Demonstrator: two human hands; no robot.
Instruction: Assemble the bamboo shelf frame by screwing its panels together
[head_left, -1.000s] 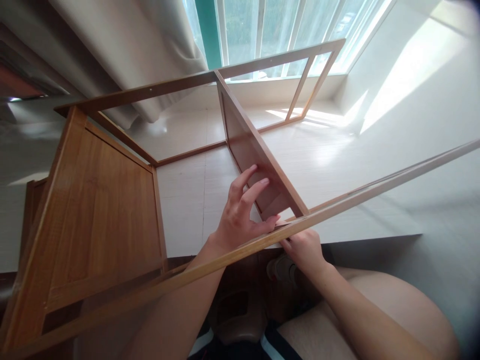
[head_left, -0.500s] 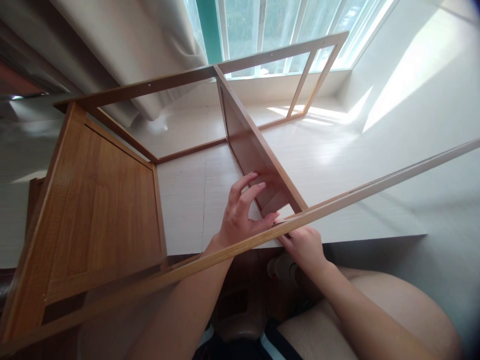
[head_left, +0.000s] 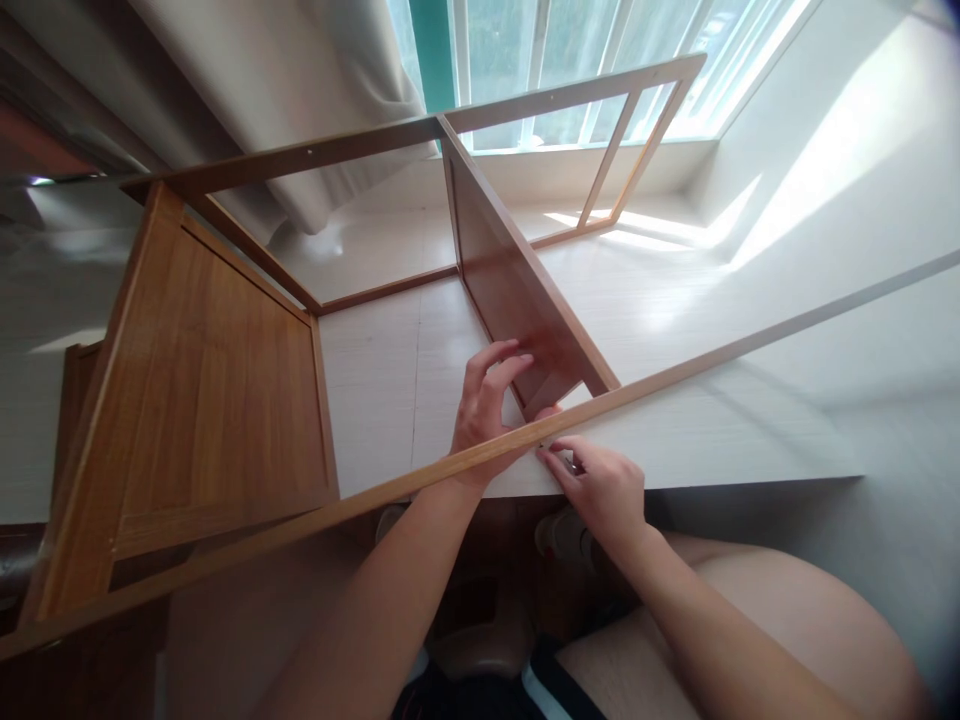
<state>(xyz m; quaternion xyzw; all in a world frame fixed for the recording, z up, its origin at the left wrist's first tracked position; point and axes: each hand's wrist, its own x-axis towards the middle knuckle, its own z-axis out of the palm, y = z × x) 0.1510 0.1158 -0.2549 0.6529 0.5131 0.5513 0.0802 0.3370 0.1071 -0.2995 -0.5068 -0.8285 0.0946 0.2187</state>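
Observation:
A light brown wooden rail [head_left: 450,465] crosses in front of me, part of a wooden frame. My left hand [head_left: 480,410] reaches behind this rail, fingers curved and apart beside the reddish-brown divider panel [head_left: 502,270]; its thumb lies near the rail's inner side, and the rail hides part of the palm. On the near side my right hand [head_left: 607,490] pinches a small metal piece, its fingertips close to the rail below the panel's near end. Most of that piece is covered by the fingers, so its exact kind is unclear.
A wooden end panel [head_left: 232,390] stands on the left, and the far open frame side [head_left: 375,145] runs along the window. A curtain [head_left: 315,90] hangs at the back left. The frame rests on a pale ledge [head_left: 660,300], with a white wall [head_left: 862,180] at right.
The near rail has shifted up and away from me in view, uncovering more of my right fingertips. The right hand now shows a metal piece in its pinch.

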